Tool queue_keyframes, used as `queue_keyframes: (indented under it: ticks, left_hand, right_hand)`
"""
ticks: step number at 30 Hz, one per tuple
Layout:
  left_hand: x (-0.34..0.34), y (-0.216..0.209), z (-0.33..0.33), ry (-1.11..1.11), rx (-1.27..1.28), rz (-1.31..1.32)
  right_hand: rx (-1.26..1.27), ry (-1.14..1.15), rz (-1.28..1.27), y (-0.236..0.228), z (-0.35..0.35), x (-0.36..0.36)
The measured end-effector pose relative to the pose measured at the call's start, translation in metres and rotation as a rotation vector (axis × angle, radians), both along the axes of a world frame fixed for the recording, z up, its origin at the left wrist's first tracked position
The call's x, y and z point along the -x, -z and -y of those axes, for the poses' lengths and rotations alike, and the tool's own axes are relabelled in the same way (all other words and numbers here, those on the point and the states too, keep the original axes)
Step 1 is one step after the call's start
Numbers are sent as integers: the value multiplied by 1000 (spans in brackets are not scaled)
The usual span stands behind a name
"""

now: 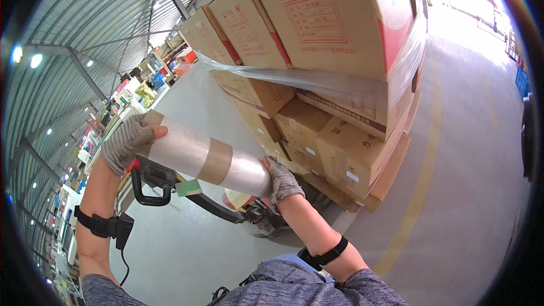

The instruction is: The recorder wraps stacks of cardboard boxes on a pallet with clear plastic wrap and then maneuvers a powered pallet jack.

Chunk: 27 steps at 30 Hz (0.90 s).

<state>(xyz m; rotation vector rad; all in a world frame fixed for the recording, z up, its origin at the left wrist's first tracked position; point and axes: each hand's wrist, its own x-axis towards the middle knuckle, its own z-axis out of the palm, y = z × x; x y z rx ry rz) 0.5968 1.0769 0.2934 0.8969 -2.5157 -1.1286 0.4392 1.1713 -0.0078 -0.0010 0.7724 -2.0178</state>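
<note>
Film roll [207,156] up in the air here, in the head view, silvery and shiny, slanting down from the left hand to the right, a brown band [218,164] circling its middle. It's in front of the body, between the two hands, which are well apart, one at each end. The left hand [127,141], in a striped grey glove with bare fingertips, is wrapped around the upper end, thumb across the roll. The right hand [280,181], gloved alike, is clasped around the lower end, against the end face.

Just below the roll, there's a black loop handle [148,184] on a dark, curving shaft [215,209], and on that shaft a small green block [188,188]. Beyond the right hand, a big stack: large upper cartons [317,22] with red print, a band of clear film [317,85] stretched across their lower part, and smaller lower cartons [345,156] beneath. Does film run from the roll to the stack? Cannot tell from here! Black straps circle both arms, the left strap [102,224] carrying a small box and a cable. Off to the right, a yellow line [419,192] runs along the grey floor [470,158].
</note>
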Motion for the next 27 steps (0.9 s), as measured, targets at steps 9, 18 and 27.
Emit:
queue_keyframes:
  ticks: [9, 18, 27]
  left_hand:
    - [87, 5, -74, -122, 197, 114]
    - [183, -2, -181, -97, 275, 79]
    - [291, 0, -348, -126, 373, -95]
  right_hand:
    - [-48, -121, 121, 4, -57, 80]
    - [-50, -150, 75, 2, -155, 165]
    - [-72, -174, 187, -14, -328, 271]
